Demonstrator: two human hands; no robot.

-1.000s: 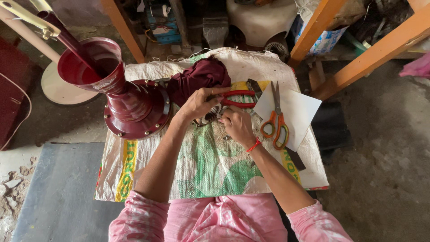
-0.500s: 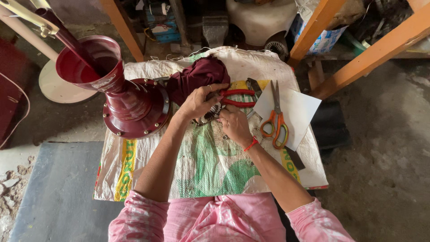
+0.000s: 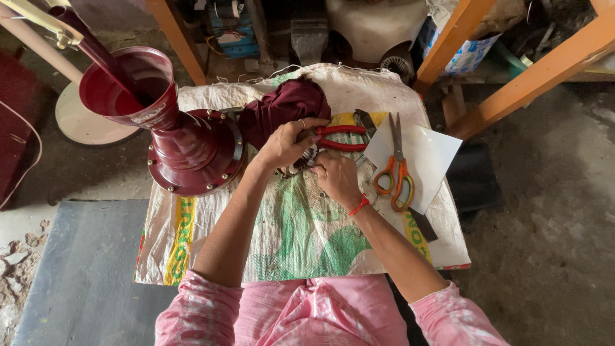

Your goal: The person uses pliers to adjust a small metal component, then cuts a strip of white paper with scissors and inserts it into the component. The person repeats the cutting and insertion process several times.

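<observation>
The person's left hand (image 3: 282, 146) and right hand (image 3: 337, 179) meet near the middle of a surface covered by a white woven sack (image 3: 288, 237), which carries green and yellow printed shapes and a yellow band running down each side. The left hand's grip is closed on red-handled pliers (image 3: 338, 138), whose handles stick out to the right past the fingers. The right hand's grip is pinched narrow around a small dark metal part (image 3: 301, 165) that sits between the two hands, touching the sack; what the part is cannot be told, since the fingers hide most of it. A red thread circles the right wrist. Just behind the left hand lies a bunched maroon cloth (image 3: 288, 106). To the left, a maroon metal funnel-shaped housing (image 3: 173, 128) stands on a round bolted flange at the edge of the sack, with a maroon rod slanting into its open mouth. To the right of the hands, orange-handled scissors (image 3: 396, 170) lie closed on a white sheet of paper (image 3: 429, 154), blades pointing away from the person. Beyond the surface, between orange wooden legs (image 3: 448, 45), a blue box (image 3: 227, 32) stands on the floor at the back and a white bag with blue print (image 3: 471, 51) leans at the upper right. The person's sleeves are pink and patterned.
</observation>
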